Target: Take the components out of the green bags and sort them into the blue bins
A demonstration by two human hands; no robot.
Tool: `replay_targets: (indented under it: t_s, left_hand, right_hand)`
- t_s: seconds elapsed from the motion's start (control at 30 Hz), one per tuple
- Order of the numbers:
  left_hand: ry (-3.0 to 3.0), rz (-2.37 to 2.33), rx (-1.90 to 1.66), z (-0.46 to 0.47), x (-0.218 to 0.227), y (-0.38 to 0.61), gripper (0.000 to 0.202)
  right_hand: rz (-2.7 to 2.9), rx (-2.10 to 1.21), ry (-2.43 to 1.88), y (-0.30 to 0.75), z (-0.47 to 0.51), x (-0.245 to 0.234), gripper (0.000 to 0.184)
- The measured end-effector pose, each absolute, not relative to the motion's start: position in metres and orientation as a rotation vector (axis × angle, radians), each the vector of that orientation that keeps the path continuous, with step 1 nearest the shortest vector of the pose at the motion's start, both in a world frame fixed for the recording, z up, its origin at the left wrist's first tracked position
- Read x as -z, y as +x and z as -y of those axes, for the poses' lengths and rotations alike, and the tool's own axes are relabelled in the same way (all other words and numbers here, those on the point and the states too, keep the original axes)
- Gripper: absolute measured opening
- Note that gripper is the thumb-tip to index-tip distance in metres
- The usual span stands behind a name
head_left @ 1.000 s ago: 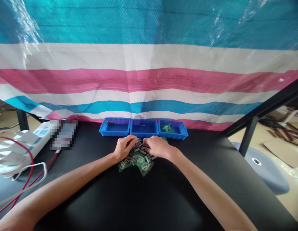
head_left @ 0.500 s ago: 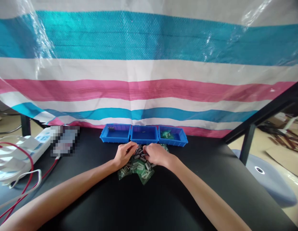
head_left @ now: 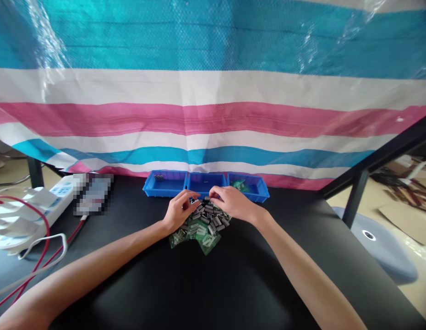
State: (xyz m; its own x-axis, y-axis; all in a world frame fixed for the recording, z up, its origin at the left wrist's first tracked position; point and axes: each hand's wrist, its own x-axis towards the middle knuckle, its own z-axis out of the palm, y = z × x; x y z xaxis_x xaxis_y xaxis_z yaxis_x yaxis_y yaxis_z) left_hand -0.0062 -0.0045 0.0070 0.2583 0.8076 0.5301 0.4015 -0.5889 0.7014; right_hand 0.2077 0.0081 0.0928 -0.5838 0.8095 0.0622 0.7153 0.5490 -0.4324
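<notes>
A pile of small grey metal cylinders lies on the black table, with green-tinted clear plastic bags of pale pieces at its near side. At the pile's left edge is my left hand, its fingers curled towards the thumb; whatever they hold is too small to make out. My right hand reaches over the far right of the pile, thumb and fingers closed at a small grey cylinder. Just behind stand three blue bins: the left bin has several small round metal parts, the middle bin one small piece.
The right bin contains green plastic bags. A white power strip with plugs and red and white cables occupies the table's left, beside a pixelated object. Striped sheeting hangs behind; a grey stool stands right of the table.
My right hand has lifted and shifted back and right from the pile, uncovering more cylinders. My left hand's fingers have parted slightly. The view has tilted a little downward.
</notes>
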Motion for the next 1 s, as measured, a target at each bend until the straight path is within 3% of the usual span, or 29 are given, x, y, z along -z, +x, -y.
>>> replay_targets:
  t_s: [0.5, 0.7, 1.0]
  left_hand:
    - [2.131, -1.097, -1.283, 0.002, -0.004, -0.006, 0.019]
    - [2.099, -1.136, -1.258, 0.001, -0.005, -0.006, 0.019]
    - [2.157, -1.101, -1.217, 0.001, -0.004, -0.006, 0.021]
  right_hand:
    - [2.424, -0.661, -1.164, 0.203, -0.008, -0.083, 0.011]
    - [2.121, -0.715, -1.171, 0.194, 0.001, -0.051, 0.014]
    - [1.936, -0.492, -1.264, 0.183, 0.018, -0.007, 0.021]
